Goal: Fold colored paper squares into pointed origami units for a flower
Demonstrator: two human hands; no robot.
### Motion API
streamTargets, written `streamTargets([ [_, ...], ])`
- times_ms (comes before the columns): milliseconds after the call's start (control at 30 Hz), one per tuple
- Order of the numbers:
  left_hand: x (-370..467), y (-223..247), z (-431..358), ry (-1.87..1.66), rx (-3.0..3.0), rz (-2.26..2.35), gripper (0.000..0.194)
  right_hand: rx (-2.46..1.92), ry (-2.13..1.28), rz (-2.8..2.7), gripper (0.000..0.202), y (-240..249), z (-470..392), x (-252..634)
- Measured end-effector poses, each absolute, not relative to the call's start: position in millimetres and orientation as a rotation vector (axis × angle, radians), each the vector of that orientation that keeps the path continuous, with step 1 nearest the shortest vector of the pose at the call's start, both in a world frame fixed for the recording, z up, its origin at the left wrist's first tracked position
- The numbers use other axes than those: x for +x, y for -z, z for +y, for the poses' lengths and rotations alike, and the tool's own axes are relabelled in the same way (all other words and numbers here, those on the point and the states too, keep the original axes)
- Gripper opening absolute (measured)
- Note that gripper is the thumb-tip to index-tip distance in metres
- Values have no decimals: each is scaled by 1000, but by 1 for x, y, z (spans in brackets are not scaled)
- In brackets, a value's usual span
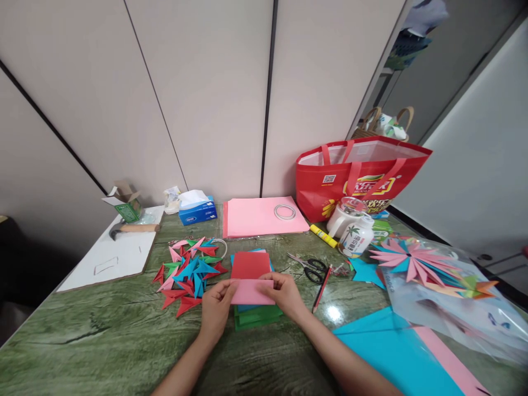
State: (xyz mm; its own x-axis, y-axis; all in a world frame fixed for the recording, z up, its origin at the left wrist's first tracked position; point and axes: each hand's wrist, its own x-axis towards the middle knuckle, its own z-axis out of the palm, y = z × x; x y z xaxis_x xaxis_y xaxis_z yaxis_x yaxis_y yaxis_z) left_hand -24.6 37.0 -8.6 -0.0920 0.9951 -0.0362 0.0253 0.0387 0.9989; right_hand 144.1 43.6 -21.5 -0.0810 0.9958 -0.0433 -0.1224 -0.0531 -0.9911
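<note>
A folded pink paper (252, 292) is held level between both hands, over a stack of coloured squares. My left hand (216, 308) pinches its left end, and my right hand (285, 296) pinches the right end. Just beyond it a red sheet (249, 265) lies on top of the stack, with blue edges showing beneath. Green sheets (258, 317) stick out below, on the near side. Left of the stack lies a pile of folded pieces (197, 275) in red, blue, pink and green. Black-handled scissors (311, 268) and a pencil (322, 290) rest to the right.
Pink sheets (256, 217) carry metal rings (284, 212) at the back. Beside them stand a tissue box (198, 212), a red bag (315, 190) and a white bottle (357, 237). A hammer (134, 229) lies on a white board (115, 258). Blue sheets (396, 352) lie at the right front.
</note>
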Motion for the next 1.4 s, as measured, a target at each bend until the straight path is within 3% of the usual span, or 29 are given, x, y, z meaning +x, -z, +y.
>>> streamTargets([
  [700,-26,1,32,-1146,1528,1354,20,-1159,-1241,-1484,26,14,42,147],
  [1400,-12,-5,30,-954,1030,1170,25,-1197,-802,-1653,25,2,31,144],
])
